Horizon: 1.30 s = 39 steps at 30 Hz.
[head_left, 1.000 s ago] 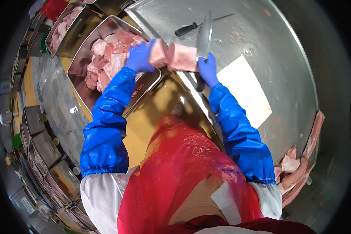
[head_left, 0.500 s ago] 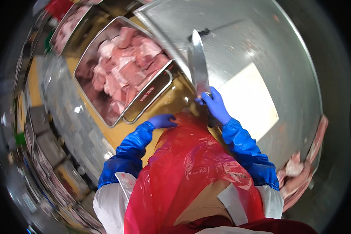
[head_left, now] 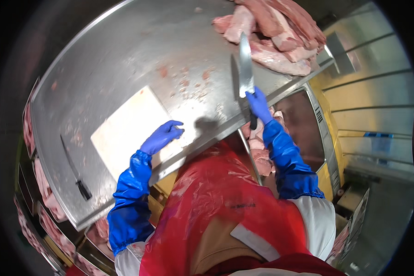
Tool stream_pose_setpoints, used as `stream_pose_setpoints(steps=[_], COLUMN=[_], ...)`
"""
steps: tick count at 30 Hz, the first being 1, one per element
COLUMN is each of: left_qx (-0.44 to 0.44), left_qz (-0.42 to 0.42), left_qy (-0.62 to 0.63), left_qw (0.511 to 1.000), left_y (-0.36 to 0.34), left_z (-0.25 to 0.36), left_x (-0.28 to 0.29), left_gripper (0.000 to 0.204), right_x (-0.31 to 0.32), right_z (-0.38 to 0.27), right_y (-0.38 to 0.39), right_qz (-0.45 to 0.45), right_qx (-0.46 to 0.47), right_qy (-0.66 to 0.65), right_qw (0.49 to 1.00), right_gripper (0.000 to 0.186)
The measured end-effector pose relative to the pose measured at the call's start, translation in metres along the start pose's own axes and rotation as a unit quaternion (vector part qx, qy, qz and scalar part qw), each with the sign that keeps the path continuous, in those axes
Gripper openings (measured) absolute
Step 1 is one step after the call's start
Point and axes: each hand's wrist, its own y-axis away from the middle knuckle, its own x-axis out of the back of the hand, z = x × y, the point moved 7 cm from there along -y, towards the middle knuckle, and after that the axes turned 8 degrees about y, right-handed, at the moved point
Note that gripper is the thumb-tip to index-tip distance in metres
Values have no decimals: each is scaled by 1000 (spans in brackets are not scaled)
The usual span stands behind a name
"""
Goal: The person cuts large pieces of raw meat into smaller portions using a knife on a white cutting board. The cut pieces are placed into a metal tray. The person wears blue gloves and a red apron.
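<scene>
My right hand (head_left: 259, 106), in a blue glove, is wrapped round the dark handle of a wide-bladed butcher knife (head_left: 245, 64). The blade points away from me, its tip by the pile of long pale-pink meat pieces (head_left: 276, 41) at the table's far right; I cannot tell whether it touches them. My left hand (head_left: 163, 136), also gloved blue, holds nothing. Its fingers are loosely bent and apart, above the near right part of a white cutting board (head_left: 131, 122). A second, thin knife (head_left: 73, 168) with a black handle lies on the steel table, left of the board.
The steel table (head_left: 119, 55) has a raised near rim and small meat scraps (head_left: 188, 85) mid-surface. Below its right edge, a tray (head_left: 303, 124) holds meat chunks (head_left: 262, 152). Trays of meat (head_left: 50, 193) line the lower left. Ribbed metallic panels (head_left: 372, 87) stand at the right.
I have turned right, from the tray of meat chunks to face the table. My left hand has come over the board. The butcher knife stays in my right hand, now near the meat pile.
</scene>
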Motion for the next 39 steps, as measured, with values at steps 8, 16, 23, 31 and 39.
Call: stream_pose_setpoints(steps=[8, 16, 23, 31, 39], left_qx=[-59, 307, 145, 124, 39], left_qz=[488, 456, 594, 548, 495], left_qy=[-433, -359, -255, -245, -314], left_qw=[756, 755, 749, 790, 809], left_y=[-39, 58, 103, 3, -108], left_z=[-9, -95, -104, -61, 21], left_x=[215, 302, 301, 196, 87], left_gripper=[63, 113, 95, 107, 107], right_x=[239, 219, 183, 72, -9], right_z=[72, 107, 88, 57, 34], right_y=[-193, -147, -35, 30, 42], right_qz=[152, 150, 118, 66, 39], right_qx=[-6, -33, -49, -103, -38], right_qy=[52, 1, -8, -133, -153], right_qw=[987, 988, 992, 984, 987], right_gripper=[36, 30, 32, 27, 26])
